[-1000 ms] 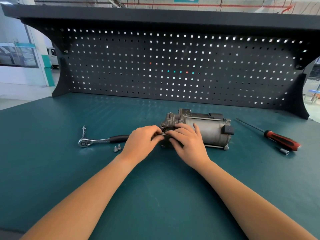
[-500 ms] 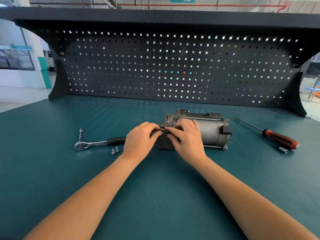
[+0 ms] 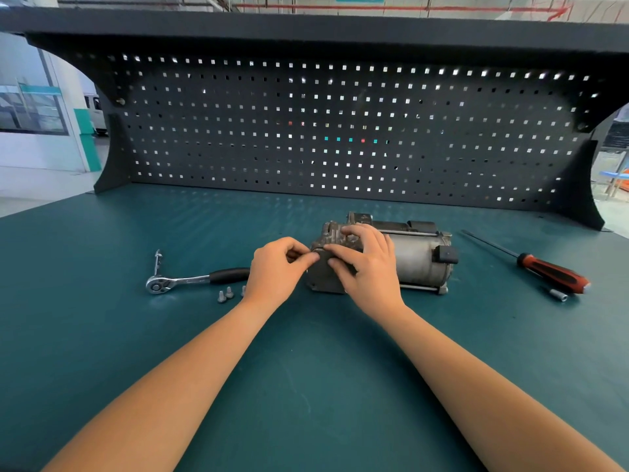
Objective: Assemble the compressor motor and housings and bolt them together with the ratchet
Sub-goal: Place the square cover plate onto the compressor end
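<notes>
Compressor (image 3: 413, 260) lies on its side mid-tabletop (image 3: 306, 369), its grey drum pointing right and its housing (image 3: 320, 275) at the left end, under both hands.

Far left, a ratchet (image 3: 190, 279) lies flat, head to the left, with a thin metal bar (image 3: 157, 262) just behind the head. Loose bolts (image 3: 225, 295) sit just in front of its black handle. The left hand (image 3: 277, 269) covers the handle's end and half hides one bolt. Its grip is curled, thumb and forefinger pinching at the housing's upper left edge; what lies between the tips is hidden.

The right hand (image 3: 369, 267) wraps over the housing, fingers on top, thumb on the near face, hiding the joint with the drum.

Well right, a red-and-black screwdriver (image 3: 551, 274) lies slantwise, a small socket (image 3: 558, 295) just beside its handle. A black pegboard (image 3: 340, 131) closes the back.
</notes>
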